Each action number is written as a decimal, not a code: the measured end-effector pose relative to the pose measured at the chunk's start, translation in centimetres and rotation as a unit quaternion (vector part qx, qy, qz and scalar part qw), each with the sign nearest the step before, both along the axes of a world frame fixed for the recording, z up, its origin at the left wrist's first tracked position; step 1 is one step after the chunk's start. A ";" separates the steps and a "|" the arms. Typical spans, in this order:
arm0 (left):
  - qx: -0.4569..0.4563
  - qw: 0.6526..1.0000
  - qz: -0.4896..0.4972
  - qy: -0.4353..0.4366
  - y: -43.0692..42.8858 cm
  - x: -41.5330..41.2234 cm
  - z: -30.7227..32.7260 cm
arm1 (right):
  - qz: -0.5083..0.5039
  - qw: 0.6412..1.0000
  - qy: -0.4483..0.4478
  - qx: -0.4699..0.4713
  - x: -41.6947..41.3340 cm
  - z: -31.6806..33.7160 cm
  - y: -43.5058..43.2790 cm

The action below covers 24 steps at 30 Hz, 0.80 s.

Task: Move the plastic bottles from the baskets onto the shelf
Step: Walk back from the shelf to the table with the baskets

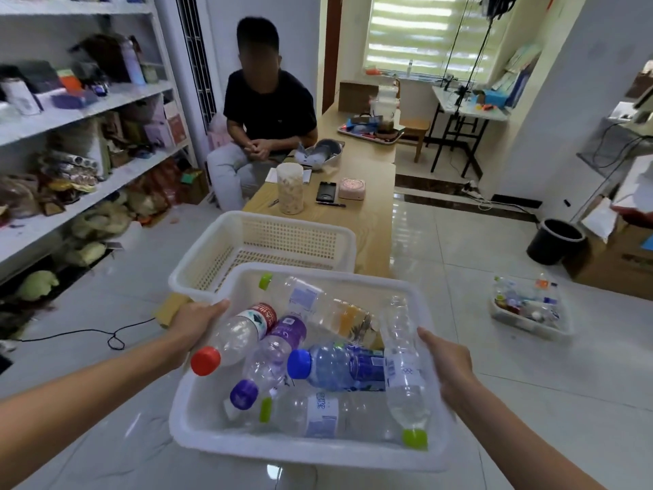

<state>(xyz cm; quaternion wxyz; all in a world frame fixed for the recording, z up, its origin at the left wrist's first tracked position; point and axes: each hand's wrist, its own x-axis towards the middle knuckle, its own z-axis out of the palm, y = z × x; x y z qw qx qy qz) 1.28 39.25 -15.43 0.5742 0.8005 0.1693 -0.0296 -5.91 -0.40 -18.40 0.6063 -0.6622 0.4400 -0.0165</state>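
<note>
I carry a white plastic basket [304,452] in both hands above the floor. My left hand [196,325] grips its left rim, my right hand [447,362] grips its right rim. Several empty plastic bottles lie inside, among them a red-capped one [233,339], a purple-capped one [272,355], a blue-capped one [339,366] and a clear one with a green cap [404,380]. An empty perforated white basket [348,235] stands on the wooden table's near end. A third basket [530,307] with bottles sits on the floor at right. The white shelf [88,111] runs along the left wall.
A person in a black shirt [270,100] sits behind the low wooden table [374,192], which holds a jar, a phone and a bowl. The shelf boards are crowded with boxes and bags. A black bin [554,242] and cardboard boxes stand at right. A cable [113,335] lies on the floor.
</note>
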 end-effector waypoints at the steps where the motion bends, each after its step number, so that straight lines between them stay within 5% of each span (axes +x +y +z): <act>1: 0.008 1.000 0.004 0.009 1.0 0.3 -0.1 | 0.000 1.000 0.002 0.004 0.4 -0.1 1.0; 12: 0.013 0.998 0.034 0.047 7.1 6.9 -2.6 | 0.000 1.000 0.020 -0.009 7.1 -2.2 7.4; 24: 0.039 0.996 -0.012 0.082 6.0 25.0 -4.5 | -0.014 0.998 0.011 -0.060 24.0 -3.2 6.9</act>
